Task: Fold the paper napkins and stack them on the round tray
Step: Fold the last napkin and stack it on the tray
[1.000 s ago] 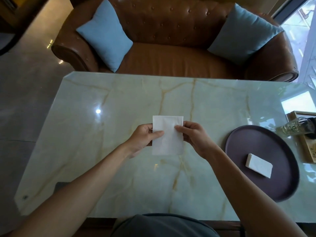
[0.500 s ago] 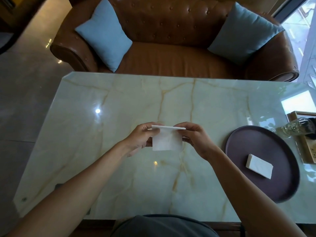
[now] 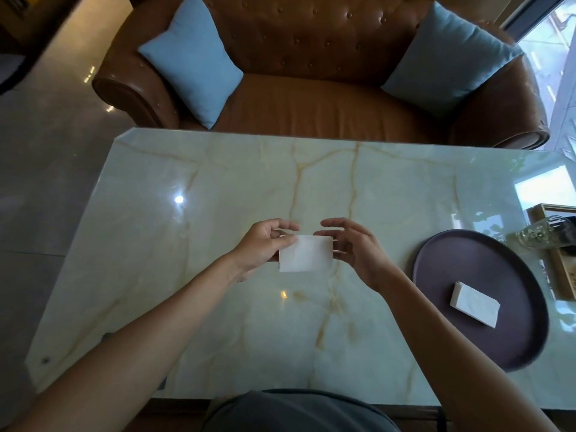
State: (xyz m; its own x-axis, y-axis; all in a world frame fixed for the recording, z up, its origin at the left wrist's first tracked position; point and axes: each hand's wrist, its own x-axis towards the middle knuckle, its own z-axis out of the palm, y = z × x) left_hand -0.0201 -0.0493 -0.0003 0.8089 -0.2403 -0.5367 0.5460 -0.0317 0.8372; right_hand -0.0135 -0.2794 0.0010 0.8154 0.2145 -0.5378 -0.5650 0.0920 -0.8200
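We've got the folded napkin (image 3: 305,253) held above the counter (image 3: 218,307): left hand (image 3: 265,244) pinches its left edge, right hand (image 3: 352,247) loose at the right edge, probably squaring the fold. Round tray (image 3: 452,269) at 3 o'clock already carries a folded stack (image 3: 474,304).

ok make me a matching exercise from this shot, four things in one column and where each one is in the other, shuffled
Things:
1. white folded paper napkin
2. stack of white folded napkins
3. round dark purple tray
4. light blue square cushion

Places:
A. on the brown leather sofa
B. on the marble table, to the person's right
C. between the left hand and right hand
D. lying on the tray

Pairs: 1-C, 2-D, 3-B, 4-A
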